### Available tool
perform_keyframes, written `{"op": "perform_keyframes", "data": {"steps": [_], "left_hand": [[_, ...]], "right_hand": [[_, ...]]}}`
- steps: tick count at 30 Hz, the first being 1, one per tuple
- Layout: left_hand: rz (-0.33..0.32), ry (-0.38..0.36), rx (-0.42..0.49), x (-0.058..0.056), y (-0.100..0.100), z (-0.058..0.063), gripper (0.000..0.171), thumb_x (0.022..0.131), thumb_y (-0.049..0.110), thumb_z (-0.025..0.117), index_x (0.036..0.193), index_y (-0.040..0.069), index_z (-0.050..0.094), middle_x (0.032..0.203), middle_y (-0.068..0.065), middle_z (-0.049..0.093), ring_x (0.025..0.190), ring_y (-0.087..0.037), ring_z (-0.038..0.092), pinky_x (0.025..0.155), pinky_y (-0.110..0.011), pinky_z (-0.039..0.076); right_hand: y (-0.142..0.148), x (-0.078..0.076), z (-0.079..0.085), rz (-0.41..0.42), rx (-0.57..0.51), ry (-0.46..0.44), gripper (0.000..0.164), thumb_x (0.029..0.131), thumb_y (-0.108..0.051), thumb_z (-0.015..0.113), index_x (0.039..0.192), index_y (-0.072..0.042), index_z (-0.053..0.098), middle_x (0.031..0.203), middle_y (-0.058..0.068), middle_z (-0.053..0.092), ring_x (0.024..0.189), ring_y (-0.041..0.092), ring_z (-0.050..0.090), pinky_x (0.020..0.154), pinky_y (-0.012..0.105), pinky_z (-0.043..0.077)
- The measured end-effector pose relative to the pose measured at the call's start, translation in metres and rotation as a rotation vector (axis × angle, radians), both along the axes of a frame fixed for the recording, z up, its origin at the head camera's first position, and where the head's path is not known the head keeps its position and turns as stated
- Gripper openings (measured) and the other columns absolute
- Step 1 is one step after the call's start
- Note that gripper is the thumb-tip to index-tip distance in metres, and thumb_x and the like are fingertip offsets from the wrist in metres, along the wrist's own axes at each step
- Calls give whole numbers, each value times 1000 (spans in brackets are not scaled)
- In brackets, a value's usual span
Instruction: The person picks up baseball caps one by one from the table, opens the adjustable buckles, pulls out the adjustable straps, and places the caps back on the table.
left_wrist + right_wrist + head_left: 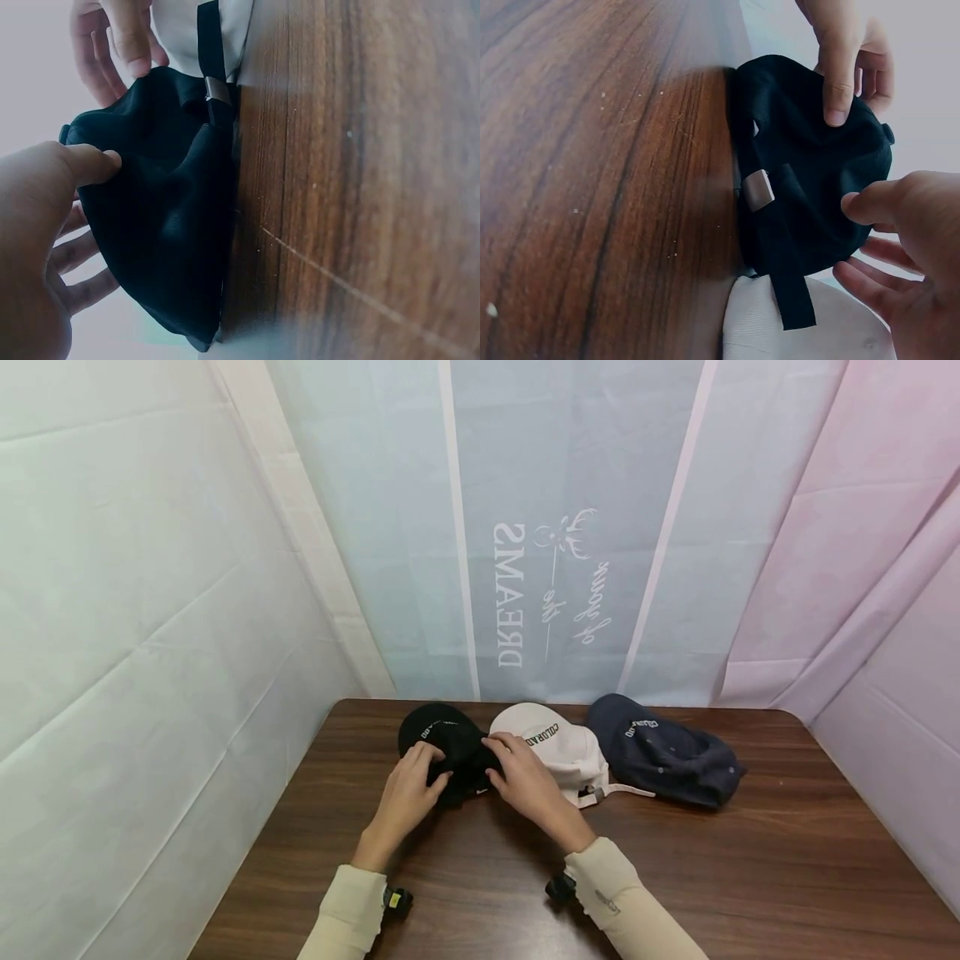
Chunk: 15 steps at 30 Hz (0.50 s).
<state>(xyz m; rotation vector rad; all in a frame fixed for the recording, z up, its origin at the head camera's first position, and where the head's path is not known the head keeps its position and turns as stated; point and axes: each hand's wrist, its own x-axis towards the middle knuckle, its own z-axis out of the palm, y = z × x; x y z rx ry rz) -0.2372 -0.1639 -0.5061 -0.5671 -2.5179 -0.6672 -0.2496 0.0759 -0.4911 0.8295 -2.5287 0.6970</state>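
A black baseball cap (442,727) stands on the brown table at the left of a row of caps, its lettered front turned to the back. My left hand (405,793) holds its left side, thumb on the near face and fingers behind, as the left wrist view shows on the cap's dark cloth (165,202). On the other side my right hand (528,781) holds it with thumb and fingertips. The cap's back strap with a metal buckle (759,190) hangs near the tabletop. The brim is mostly hidden.
Right beside the black cap is a white cap (540,727) with "COLORADO" lettering and a loose strap. A navy cap (667,760) lies to its right. The wooden table (750,877) is bordered by hanging cloth (555,443) at the back and sides.
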Motion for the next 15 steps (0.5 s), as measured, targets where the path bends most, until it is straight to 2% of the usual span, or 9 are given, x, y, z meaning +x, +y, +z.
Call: {"op": "perform_keyframes", "data": {"steps": [6,15], "left_hand": [[-6,40,11,3,0,0,21,93,10,82,107,13,65,106,0,65,95,-18,64,82,-38,60],[-20,134,47,3,1,0,22,91,9,85,104,14,68,103,0,67,95,-16,67,79,-36,61]], "right_hand": [[-2,-2,-4,-16,-12,69,43,93,-6,81,134,-2,68,129,13,68,114,32,66,98,45,58],[-3,-4,-7,-33,-19,107,42,88,-4,85,128,-3,70,120,11,69,108,31,67,94,44,59]]}}
